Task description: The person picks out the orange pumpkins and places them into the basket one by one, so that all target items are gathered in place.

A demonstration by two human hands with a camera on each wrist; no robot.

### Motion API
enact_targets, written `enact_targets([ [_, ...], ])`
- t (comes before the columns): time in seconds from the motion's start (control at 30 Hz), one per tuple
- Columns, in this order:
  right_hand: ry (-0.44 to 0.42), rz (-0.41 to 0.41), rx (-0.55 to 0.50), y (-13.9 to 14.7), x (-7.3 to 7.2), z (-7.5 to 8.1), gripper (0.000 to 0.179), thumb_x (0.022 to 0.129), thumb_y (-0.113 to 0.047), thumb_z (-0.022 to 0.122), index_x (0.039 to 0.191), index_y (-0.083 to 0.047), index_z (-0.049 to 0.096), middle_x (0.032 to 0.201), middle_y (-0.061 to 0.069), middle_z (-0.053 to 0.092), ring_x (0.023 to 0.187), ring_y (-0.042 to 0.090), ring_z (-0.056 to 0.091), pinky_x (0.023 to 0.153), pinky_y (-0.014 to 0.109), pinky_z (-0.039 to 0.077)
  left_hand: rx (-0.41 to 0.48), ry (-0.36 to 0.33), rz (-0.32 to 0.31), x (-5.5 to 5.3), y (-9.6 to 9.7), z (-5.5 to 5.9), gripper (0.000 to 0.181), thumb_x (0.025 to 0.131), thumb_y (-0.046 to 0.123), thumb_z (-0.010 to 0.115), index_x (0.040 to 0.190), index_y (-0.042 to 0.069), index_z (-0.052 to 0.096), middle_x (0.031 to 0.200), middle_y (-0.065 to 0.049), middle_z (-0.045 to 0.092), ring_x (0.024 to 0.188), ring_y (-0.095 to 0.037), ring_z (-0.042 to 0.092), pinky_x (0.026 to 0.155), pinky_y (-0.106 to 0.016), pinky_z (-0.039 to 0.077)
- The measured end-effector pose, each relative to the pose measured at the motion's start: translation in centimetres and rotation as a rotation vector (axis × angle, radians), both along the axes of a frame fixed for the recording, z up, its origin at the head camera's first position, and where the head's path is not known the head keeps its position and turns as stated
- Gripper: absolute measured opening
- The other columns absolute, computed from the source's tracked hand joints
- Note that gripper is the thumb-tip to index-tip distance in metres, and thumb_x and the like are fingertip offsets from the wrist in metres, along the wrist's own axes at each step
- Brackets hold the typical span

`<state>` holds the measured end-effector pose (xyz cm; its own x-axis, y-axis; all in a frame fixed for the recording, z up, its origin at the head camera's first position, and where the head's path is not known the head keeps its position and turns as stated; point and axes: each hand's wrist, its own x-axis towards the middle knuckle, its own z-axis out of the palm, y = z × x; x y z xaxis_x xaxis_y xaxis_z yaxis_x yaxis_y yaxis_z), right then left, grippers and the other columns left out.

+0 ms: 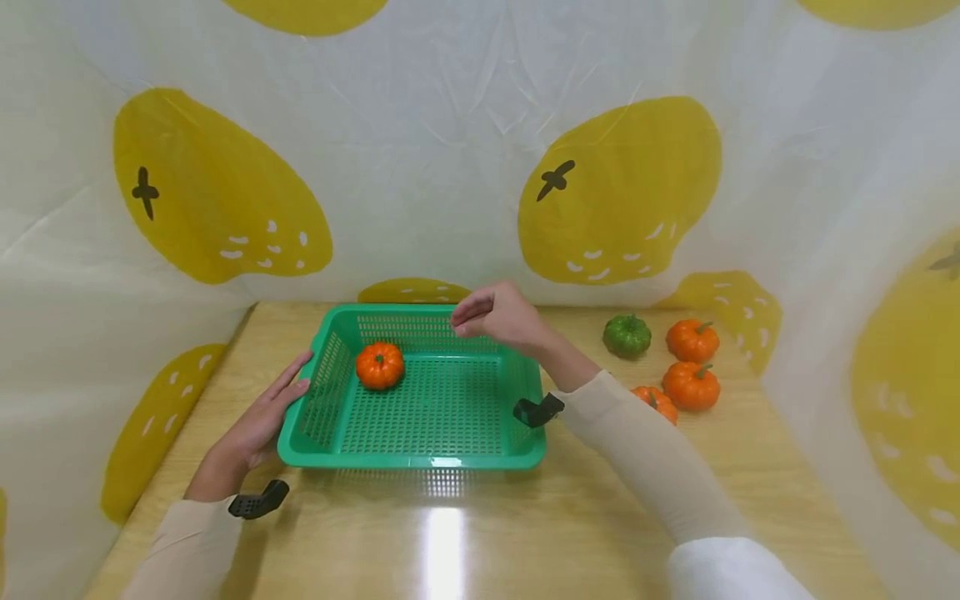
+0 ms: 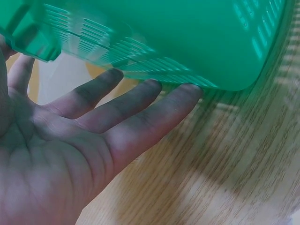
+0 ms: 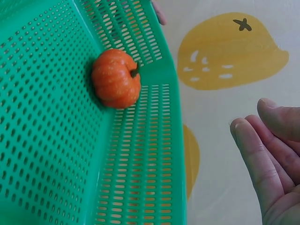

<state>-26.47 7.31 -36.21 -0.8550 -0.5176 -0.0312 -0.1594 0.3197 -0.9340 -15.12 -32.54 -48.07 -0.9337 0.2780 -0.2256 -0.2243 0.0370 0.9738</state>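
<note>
I count one basket [image 1: 360,461], one orange pumpkin [image 1: 379,367] inside it at far left, and, on the table [image 1: 570,542] at right, three orange pumpkins [image 1: 691,386] and one green pumpkin [image 1: 627,336]. I read the left hand [image 1: 262,417] as extended, fingers touching the basket's left side. The right hand [image 1: 501,315] hovers by the far rim, fingers and thumb apart.

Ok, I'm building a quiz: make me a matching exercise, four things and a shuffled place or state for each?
1. Basket
2. Green pumpkin
3. Left hand
4. Right hand

A. On the table, right of the basket
B. Raised near the basket's far side, holding nothing
C. Touching the basket's left side
D. Contains one orange pumpkin

Pairs: 1-D; 2-A; 3-C; 4-B
</note>
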Motion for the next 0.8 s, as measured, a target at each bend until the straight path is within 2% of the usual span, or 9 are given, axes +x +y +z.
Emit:
enact_targets([
  [0.2,0.014,-0.011,0.034,1.1,0.1,0.1,0.017,0.09,-0.004,0.08,0.106,-0.002,0.079,0.106,0.013,0.08,0.096,0.02,0.077,0.091,0.036,0.061,0.014,0.003,-0.003,0.0,0.0,0.0,0.061,0.115,0.042,0.034,0.167,0.045,0.002,0.138,0.005,0.047,0.11,-0.019,0.068,0.089,-0.044,0.062],
  [0.5,0.0,-0.033,0.047,2.8,0.4,0.0,0.018,0.091,-0.005,0.08,0.109,-0.002,0.079,0.11,0.015,0.079,0.099,0.021,0.077,0.095,0.041,0.061,0.043,-0.002,-0.001,-0.1,0.1,-0.2,0.06,0.115,0.04,0.034,0.167,0.046,0.003,0.136,0.009,0.051,0.109,-0.017,0.07,0.089,-0.042,0.062],
  [0.8,-0.017,-0.044,0.027,4.7,0.5,-0.2,0.023,0.09,-0.003,0.08,0.113,0.001,0.077,0.113,0.017,0.078,0.098,0.018,0.077,0.088,0.032,0.062,0.023,-0.006,0.006,-0.2,0.1,-0.4,0.06,0.114,0.042,0.035,0.166,0.047,0.004,0.136,0.011,0.05,0.11,-0.017,0.069,0.089,-0.043,0.062],
])
